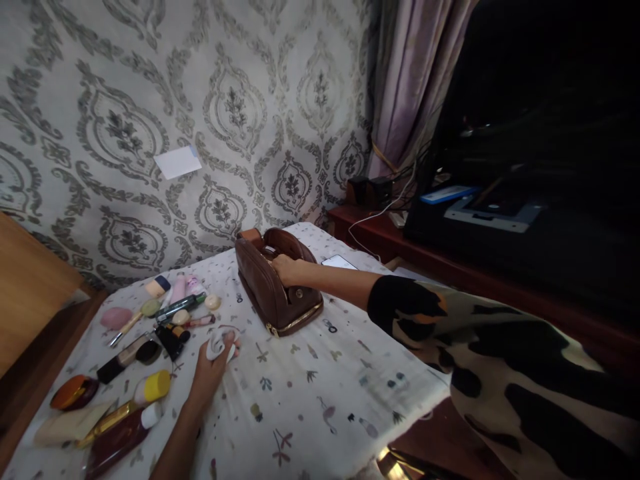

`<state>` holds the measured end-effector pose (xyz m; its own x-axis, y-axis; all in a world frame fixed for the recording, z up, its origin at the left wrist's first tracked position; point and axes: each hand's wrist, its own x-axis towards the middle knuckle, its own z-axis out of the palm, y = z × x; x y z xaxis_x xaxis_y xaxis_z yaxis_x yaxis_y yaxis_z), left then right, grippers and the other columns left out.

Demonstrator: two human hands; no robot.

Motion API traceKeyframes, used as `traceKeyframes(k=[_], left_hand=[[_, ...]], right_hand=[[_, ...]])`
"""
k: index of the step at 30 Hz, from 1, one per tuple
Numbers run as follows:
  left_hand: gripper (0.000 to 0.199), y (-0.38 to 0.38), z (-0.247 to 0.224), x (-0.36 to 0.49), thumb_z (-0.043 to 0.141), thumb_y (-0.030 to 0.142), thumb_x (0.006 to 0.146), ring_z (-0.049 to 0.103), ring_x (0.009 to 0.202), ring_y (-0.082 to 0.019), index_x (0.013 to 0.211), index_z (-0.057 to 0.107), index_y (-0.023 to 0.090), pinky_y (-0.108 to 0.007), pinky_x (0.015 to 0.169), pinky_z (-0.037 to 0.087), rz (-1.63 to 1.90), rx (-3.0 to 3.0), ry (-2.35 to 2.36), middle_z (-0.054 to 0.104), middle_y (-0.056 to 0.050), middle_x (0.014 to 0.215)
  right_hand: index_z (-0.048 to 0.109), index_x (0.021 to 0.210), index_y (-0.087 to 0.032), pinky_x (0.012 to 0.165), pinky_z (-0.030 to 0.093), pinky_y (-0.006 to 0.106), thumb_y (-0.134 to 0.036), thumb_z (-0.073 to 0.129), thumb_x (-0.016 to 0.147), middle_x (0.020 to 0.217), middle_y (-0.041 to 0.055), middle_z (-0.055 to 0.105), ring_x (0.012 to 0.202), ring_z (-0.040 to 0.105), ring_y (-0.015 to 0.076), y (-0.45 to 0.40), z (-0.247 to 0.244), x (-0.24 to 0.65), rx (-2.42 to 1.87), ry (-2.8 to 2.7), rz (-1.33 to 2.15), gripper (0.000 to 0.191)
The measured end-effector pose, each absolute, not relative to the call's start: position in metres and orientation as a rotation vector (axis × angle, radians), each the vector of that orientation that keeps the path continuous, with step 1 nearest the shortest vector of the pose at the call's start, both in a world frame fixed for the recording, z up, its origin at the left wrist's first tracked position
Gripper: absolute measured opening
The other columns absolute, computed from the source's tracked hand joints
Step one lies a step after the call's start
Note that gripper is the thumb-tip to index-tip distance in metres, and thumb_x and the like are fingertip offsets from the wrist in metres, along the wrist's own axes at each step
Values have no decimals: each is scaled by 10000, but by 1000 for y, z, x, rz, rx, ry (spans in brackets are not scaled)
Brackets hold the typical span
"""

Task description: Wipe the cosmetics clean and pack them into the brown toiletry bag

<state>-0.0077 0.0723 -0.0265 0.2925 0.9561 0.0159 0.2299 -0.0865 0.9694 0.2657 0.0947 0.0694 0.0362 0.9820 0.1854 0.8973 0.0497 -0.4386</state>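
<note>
A brown leather toiletry bag (265,293) with a gold zip stands unzipped on the patterned white cloth (310,420). My right hand (287,269) reaches into its opening; the fingertips are hidden, so I cannot see what they hold. Low over the cloth, left of the bag, my left hand (216,357) is closed around a crumpled white tissue (218,343). Just beyond and left of that hand lie several cosmetics, among them a dark green tube (181,307), a pink sponge (116,318), a small cream-coloured pot (213,302) and a black-capped bottle (123,360).
Nearer on the left are a yellow-capped bottle (154,387), a dark red bottle with a white cap (123,440) and a round amber jar (74,392). A phone (339,262) lies behind my right forearm. A large dark screen (525,133) stands at right, beside a white cable (367,248).
</note>
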Motion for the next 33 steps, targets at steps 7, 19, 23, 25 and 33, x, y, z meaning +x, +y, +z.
traceKeyframes(k=[7, 19, 23, 25, 33], left_hand=[[607, 76, -30, -11, 644, 730, 688, 543, 582, -150, 767, 680, 129, -221, 483, 384, 857, 1662, 1112, 645, -56, 654], [609, 75, -33, -10, 616, 729, 721, 372, 464, -72, 767, 656, 123, -199, 437, 270, 862, 1633, 1089, 569, -6, 594], [598, 76, -34, -10, 630, 714, 719, 417, 485, -84, 788, 665, 121, -200, 439, 278, 854, 1620, 1088, 600, -22, 620], [588, 76, -33, -10, 641, 706, 713, 457, 513, -99, 796, 671, 124, -201, 441, 293, 856, 1622, 1089, 626, -38, 644], [586, 75, -30, -9, 640, 715, 702, 499, 542, -122, 765, 658, 133, -217, 468, 342, 853, 1616, 1107, 633, -42, 646]], right_hand=[[675, 1162, -133, 836, 504, 349, -293, 574, 875, 1132, 187, 702, 1090, 657, 313, 77, 109, 279, -2089, -2389, -1, 344], [594, 1333, -167, 901, 519, 420, -231, 692, 754, 1289, 166, 642, 1166, 619, 356, 83, 101, 261, -2386, -2435, 288, 590], [612, 1304, -171, 900, 523, 385, -289, 647, 821, 1276, 172, 645, 1174, 618, 341, 81, 93, 263, -2325, -2407, 267, 498], [619, 1294, -186, 878, 531, 386, -329, 641, 830, 1272, 170, 647, 1161, 623, 345, 80, 90, 264, -2315, -2386, 264, 485], [663, 1223, -152, 816, 523, 350, -248, 644, 828, 1239, 176, 665, 1103, 654, 326, 76, 99, 261, -2303, -2363, 279, 407]])
